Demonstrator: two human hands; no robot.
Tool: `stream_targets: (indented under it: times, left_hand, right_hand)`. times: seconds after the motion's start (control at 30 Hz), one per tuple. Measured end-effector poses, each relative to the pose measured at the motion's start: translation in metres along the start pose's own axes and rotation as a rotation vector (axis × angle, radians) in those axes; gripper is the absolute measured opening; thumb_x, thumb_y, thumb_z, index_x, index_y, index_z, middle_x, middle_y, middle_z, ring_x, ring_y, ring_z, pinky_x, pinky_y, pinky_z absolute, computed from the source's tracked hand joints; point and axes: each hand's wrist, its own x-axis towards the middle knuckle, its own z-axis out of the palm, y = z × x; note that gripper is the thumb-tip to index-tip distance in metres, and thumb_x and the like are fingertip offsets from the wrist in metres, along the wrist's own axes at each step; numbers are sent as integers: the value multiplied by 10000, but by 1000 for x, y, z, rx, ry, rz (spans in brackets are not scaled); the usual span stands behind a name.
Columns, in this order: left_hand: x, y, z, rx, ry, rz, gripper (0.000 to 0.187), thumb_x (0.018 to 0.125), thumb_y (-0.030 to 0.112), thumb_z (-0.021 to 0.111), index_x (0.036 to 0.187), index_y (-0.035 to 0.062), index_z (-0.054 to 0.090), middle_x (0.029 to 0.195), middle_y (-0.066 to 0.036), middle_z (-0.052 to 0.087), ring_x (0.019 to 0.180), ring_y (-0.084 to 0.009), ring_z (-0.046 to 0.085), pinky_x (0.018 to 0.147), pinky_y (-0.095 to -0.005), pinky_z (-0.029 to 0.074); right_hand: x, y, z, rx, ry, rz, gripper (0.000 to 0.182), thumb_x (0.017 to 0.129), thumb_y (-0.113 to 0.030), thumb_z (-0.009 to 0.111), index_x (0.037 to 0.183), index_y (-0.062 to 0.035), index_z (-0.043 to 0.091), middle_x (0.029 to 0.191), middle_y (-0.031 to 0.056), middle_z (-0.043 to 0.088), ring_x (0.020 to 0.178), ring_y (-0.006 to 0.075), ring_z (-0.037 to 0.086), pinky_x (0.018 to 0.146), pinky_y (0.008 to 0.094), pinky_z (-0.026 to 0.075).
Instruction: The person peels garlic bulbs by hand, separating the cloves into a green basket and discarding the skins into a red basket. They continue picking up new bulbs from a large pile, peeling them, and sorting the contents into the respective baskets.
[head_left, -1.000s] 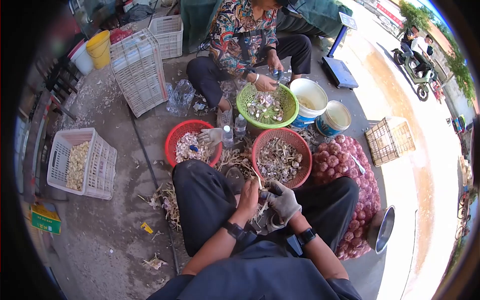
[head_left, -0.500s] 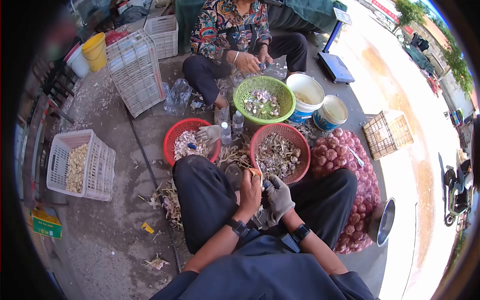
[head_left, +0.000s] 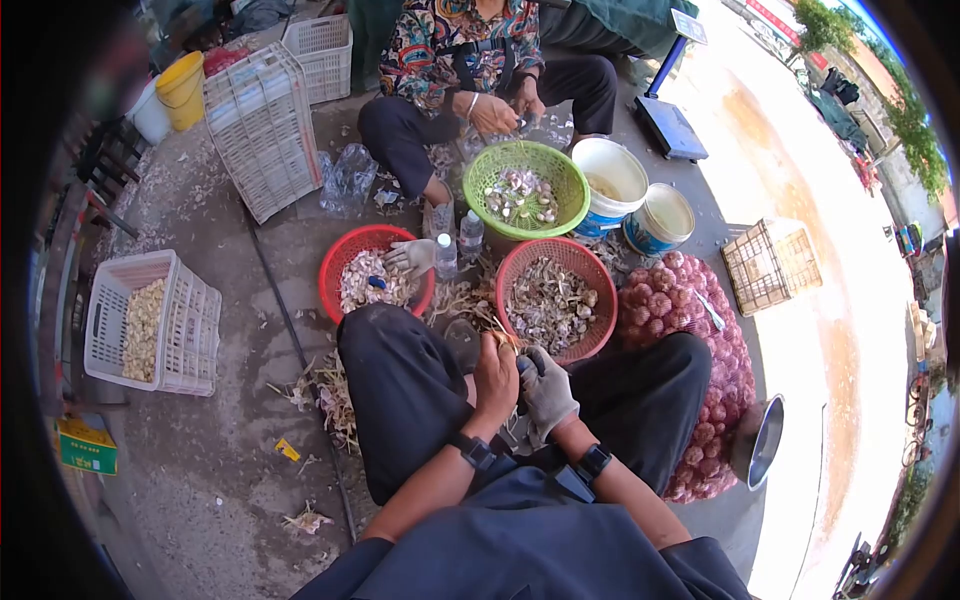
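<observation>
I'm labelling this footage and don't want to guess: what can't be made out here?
Head view: what the left hand and right hand have between them; fingers hide most of it.
Head view: the co-worker's head; the top edge cuts it off.
Head view: the scale's reading; too small.
Head view: the green box's print; too small.

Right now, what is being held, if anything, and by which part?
Cannot be told: the left hand and gloved right hand, close together, mostly hide whatever is between them.
</observation>
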Motion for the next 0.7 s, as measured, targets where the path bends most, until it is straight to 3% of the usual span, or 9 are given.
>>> stream_targets:
  times: [0.23,0.4,0.53,0.6,0.7]
  left_hand:
    - [-1,6,-1,66,-28,-49,203,962,153,461,1031,-17,549,886,-235,644,862,-414,637,770,-455,481]
    - [-5,8,-1,134,-131,-64,188,987,160,467,1051,-5,528,934,-238,659,893,-409,652,790,-473,485]
    - [-4,-7,4,-16,-108,-103,187,989,159,465,1055,1,541,892,-174,649,820,-332,643,762,-448,486]
    - [-4,-15,6,-201,-87,-144,192,991,158,459,1064,4,549,870,-128,638,790,-284,629,752,-434,483]
    - [-1,-24,6,-310,-69,-87,201,997,162,431,1069,30,564,837,-67,613,691,-183,588,646,-364,488]
  right_hand:
    - [5,16,0,181,-45,86,177,1006,-171,576,1054,-5,614,793,101,631,717,189,543,713,341,496]
    - [6,23,-2,288,-38,255,193,1027,-223,560,1067,-41,611,774,62,619,574,150,531,533,310,461]
    - [5,15,-14,557,-131,477,247,1025,-312,571,1081,-75,611,749,73,627,440,146,512,380,294,403]
    - [6,10,-27,718,-214,502,365,992,-438,613,1091,-87,623,745,82,658,436,164,522,376,292,408]
    - [5,10,-30,715,-188,492,371,986,-443,627,1107,-92,638,747,54,649,459,138,521,396,274,402]
